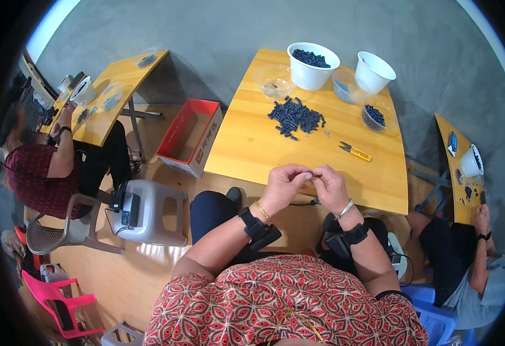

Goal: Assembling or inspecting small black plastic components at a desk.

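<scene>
My left hand (285,185) and my right hand (331,190) meet just over the front edge of the yellow wooden table (247,150). Thumbs and fingers of both pinch a small dark piece (310,172), mostly hidden by the fingertips. Beyond them lies a heap of short dark-blue cylindrical parts (296,117), with a few tiny light bits (326,133) at its right edge. A pair of yellow-handled thread snips (355,151) rests on the tabletop, right of the heap, and neither hand touches it.
At the table's back stand a white tub (315,75) full of dark parts, another white tub (373,72), and clear bowls (373,118). A red-and-white carton (192,138) sits on the floor at left. People work at tables on both sides; a grey stool (153,210) stands left.
</scene>
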Motion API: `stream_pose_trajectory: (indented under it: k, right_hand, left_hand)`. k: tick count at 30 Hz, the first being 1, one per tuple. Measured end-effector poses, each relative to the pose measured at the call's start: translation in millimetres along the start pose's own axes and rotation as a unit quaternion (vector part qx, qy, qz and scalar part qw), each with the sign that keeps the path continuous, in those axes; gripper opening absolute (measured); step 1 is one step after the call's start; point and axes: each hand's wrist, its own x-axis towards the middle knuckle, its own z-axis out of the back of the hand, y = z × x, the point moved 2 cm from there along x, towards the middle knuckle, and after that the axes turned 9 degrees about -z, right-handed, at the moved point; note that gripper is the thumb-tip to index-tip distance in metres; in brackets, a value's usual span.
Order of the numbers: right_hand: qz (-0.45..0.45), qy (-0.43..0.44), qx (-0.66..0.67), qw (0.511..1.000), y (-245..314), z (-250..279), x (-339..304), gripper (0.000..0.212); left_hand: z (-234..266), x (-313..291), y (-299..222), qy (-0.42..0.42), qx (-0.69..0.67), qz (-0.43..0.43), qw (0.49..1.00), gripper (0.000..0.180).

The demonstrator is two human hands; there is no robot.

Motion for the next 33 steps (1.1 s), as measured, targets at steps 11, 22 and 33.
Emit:
stream_pose_trajectory:
  k: [11,22,33]
  right_hand:
    - [0.076,-0.012,-0.19,0.979,-30.4,-0.3,8.5,0.011]
    - [0.012,-0.054,-0.258,0.964,-24.3,-9.5,9.5,0.015]
    - [-0.002,-0.072,-0.262,0.962,-30.3,-11.2,6.1,0.015]
  left_hand:
    - [-1.3,20.9,10.1,0.054,0.422,-0.262,0.866,0.008]
    - [-3.6,13.1,13.1,0.055,0.451,-0.304,0.837,0.01]
    - [-9.0,16.1,13.8,0.044,0.466,-0.283,0.837,0.008]
